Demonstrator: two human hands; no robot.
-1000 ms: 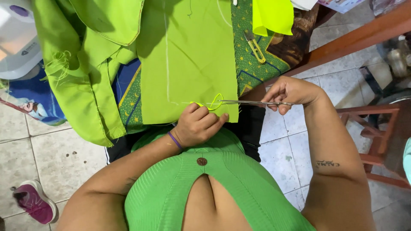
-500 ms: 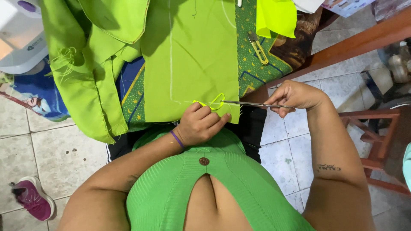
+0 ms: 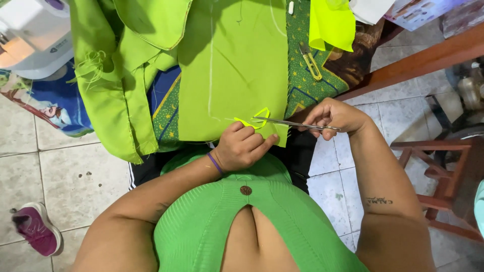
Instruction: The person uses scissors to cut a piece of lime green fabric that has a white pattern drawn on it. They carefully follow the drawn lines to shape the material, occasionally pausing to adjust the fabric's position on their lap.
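Note:
My right hand (image 3: pixel 333 117) grips metal scissors (image 3: pixel 287 122), blades pointing left into a small neon-yellow fabric scrap (image 3: pixel 254 120). My left hand (image 3: pixel 242 148) pinches that scrap by its lower left end, just in front of my body. Both hands hover over the near edge of a lime-green cloth (image 3: pixel 237 65) with white chalk lines, spread on the table.
A green patterned table cover (image 3: pixel 302 30) lies under the cloth, with a yellow-handled thread snip (image 3: pixel 311 63) on it. A neon-yellow piece (image 3: pixel 330 22) hangs at the top. A white sewing machine (image 3: pixel 33 38) stands at far left. Wooden stool (image 3: pixel 443 166) right, pink shoe (image 3: pixel 35 229) on the tiled floor.
The scrap and scissors have shifted slightly; the blades now sit further into the yellow scrap. My left hand's grip stays the same.

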